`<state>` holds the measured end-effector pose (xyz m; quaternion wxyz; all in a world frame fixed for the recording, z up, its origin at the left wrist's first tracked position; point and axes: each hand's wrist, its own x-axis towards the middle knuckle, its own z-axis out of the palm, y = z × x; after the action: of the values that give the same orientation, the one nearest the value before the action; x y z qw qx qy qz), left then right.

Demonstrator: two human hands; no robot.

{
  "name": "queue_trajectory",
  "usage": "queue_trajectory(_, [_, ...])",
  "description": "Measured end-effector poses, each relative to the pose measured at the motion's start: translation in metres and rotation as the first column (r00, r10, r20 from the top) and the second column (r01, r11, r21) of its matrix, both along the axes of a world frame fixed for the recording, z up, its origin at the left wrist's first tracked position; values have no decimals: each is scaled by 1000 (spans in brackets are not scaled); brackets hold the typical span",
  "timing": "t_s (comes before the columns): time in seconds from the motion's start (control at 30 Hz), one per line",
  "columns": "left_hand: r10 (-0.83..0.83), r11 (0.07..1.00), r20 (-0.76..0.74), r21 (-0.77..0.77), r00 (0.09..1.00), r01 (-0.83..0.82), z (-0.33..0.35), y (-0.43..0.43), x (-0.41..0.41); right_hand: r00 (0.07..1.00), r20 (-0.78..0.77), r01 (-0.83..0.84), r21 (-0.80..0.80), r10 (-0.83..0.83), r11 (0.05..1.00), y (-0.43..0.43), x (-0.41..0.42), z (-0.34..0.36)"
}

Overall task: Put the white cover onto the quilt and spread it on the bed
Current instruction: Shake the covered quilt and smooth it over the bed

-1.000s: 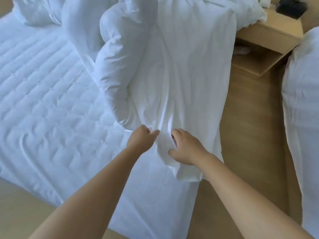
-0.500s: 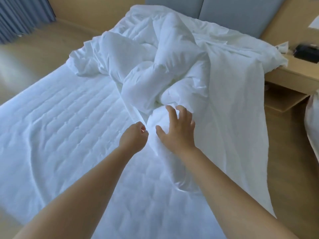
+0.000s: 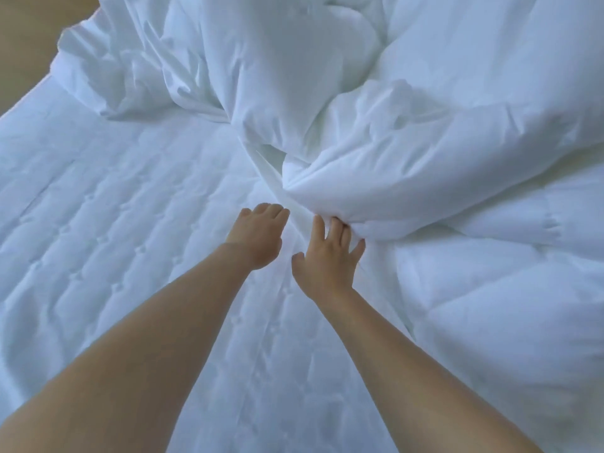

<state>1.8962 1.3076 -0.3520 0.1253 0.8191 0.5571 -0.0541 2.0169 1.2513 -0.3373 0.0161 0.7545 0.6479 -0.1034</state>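
Your R hand [image 3: 328,256] lies flat, fingers spread, tips pushed into a fold of the quilt [image 3: 408,158] at its 12 o'clock, thumb out toward 9. Your L hand [image 3: 258,235] sits just beside it at 9 o'clock, knuckles up, fingers bent down onto the bed [image 3: 98,223]; can't tell if it's pinching anything. A thin fabric strip [image 3: 266,171] runs from btwn both hands toward 12. The quilt is heaped from 12 to 4 o'clock of the view, puffy and crumpled, on the bed. The thinner white cover [image 3: 130,70] lies bunched at 11 o'clock by the bed edge. Floor [image 3: 26,44] shows in the 10 o'clock corner.
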Motion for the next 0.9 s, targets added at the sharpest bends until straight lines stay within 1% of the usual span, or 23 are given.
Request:
queue_trajectory(0.1, [-75, 997, -67, 25, 995, 77, -18, 22, -2, 990, -28, 133, -97, -137, 986, 6, -3, -26])
queue_trajectory(0.17, [-106, 993, -124, 33, 987, 111, -24, 38, -1, 976, 0, 214, -205, -219, 955, 10, -1, -38])
queue_trajectory(0.23, [-112, 993, -204, 25, 972, 119, -29, 51, -1, 965, 24, 260, -258, -263, 931, 15, 1, -47])
queue_trajectory(0.3, [-113, 991, -316, 28, 942, 129, -34, 60, -2, 966, 30, 256, -224, -256, 940, 20, 1, -55])
queue_trajectory(0.33, [-118, 990, -365, 27, 924, 137, -36, 64, -3, 974, 18, 226, -183, -226, 957, 23, 0, -57])
queue_trajectory(0.4, [-119, 989, -393, 29, 912, 142, -35, 71, -6, 985, -38, 160, -117, -166, 980, 24, -4, -54])
queue_trajectory(0.5, [-176, 976, -330, 61, 927, 207, -20, 75, -11, 991, -99, 90, -39, -93, 995, 12, 0, -30])
queue_trajectory(0.6, [-249, 957, -294, 75, 923, 281, 18, 56, -21, 992, -128, 12, 43, -7, 999, -9, 16, 4])
queue_trajectory(0.67, [-228, 966, -266, 56, 937, 251, 51, 29, -34, 982, -172, -55, 132, 78, 990, -26, 21, 21])
queue_trajectory(0.73, [-180, 983, -191, 0, 965, 183, 82, -12, -49, 964, -209, -109, 253, 164, 961, -51, 21, 33])
queue_trajectory(0.77, [-151, 988, -135, 6, 979, 153, 86, -39, -57, 959, -210, -127, 277, 189, 952, -66, 17, 39])
queue_trajectory(0.8, [-118, 992, -82, 24, 990, 120, 89, -71, -63, 959, -209, -133, 262, 191, 956, -83, 14, 43])
queue_trajectory(0.83, [-93, 996, -54, -2, 994, 93, 93, -103, -67, 958, -210, -148, 228, 197, 962, -100, 12, 45])
queue_trajectory(0.9, [-77, 997, 63, -25, 995, 79, 92, -159, -72, 951, -215, -195, 142, 222, 971, -137, 12, 46])
